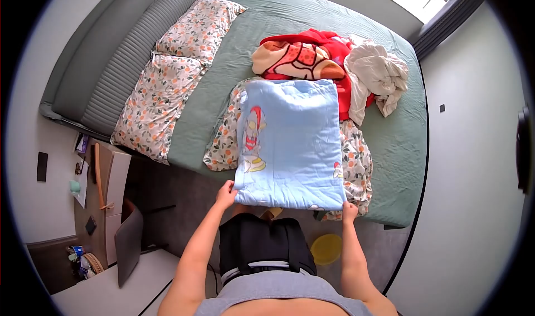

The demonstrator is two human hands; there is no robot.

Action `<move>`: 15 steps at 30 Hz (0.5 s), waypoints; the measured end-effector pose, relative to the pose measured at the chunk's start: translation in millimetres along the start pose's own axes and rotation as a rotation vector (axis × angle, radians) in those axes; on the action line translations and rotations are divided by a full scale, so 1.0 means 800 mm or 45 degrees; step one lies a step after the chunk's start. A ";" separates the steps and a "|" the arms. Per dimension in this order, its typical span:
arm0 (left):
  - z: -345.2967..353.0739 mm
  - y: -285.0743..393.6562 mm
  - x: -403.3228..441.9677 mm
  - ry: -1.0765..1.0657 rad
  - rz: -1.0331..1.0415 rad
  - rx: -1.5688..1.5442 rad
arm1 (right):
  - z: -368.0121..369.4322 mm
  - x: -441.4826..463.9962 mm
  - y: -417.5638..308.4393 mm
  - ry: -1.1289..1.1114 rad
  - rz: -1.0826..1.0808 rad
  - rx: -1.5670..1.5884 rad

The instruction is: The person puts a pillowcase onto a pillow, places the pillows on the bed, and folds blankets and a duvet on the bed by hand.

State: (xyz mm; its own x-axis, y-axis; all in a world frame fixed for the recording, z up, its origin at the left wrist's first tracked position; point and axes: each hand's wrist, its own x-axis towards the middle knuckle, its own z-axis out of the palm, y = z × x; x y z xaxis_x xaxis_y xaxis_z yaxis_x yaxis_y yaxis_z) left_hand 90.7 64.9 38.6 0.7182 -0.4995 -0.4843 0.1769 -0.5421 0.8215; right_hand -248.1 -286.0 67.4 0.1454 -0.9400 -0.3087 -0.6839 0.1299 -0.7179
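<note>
A light blue quilt (295, 132) with cartoon figures lies as a flat, roughly square shape over a floral quilt (223, 143) on the bed's near side. My left hand (226, 195) is closed on its near left corner. At the near right corner, my right hand (350, 211) pinches the blue fabric. The near edge stretches between both hands, just past the mattress edge. Floral cloth shows on both sides beneath the blue quilt. Touching its far edge is a bunched red blanket (304, 54), with a crumpled off-white cloth (376, 73) to the right of it.
Two floral pillows (198, 32) rest against the grey headboard (100, 65). The green sheet (267, 15) covers the bed. At the lower left are a desk (111, 199) and a dark chair (128, 243). A yellow round object (326, 249) is on the floor near my legs.
</note>
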 end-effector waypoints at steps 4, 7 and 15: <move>0.037 -0.076 0.037 -0.350 -0.291 0.405 | 0.043 0.007 0.035 -0.076 0.108 -0.753; 0.053 -0.099 0.084 -0.556 -0.356 0.532 | 0.080 0.024 -0.004 0.166 -0.217 -0.798; 0.043 -0.004 0.321 0.533 0.196 -0.043 | 0.222 0.154 -0.172 0.133 -0.713 -0.442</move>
State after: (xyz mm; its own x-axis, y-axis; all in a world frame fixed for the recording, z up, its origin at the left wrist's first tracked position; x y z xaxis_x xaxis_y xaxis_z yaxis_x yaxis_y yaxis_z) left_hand 251.6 -84.7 -99.1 0.9472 -0.2522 -0.1982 0.0639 -0.4570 0.8872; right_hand -9.2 -363.5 17.0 0.4876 -0.8638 0.1267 -0.7182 -0.4794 -0.5043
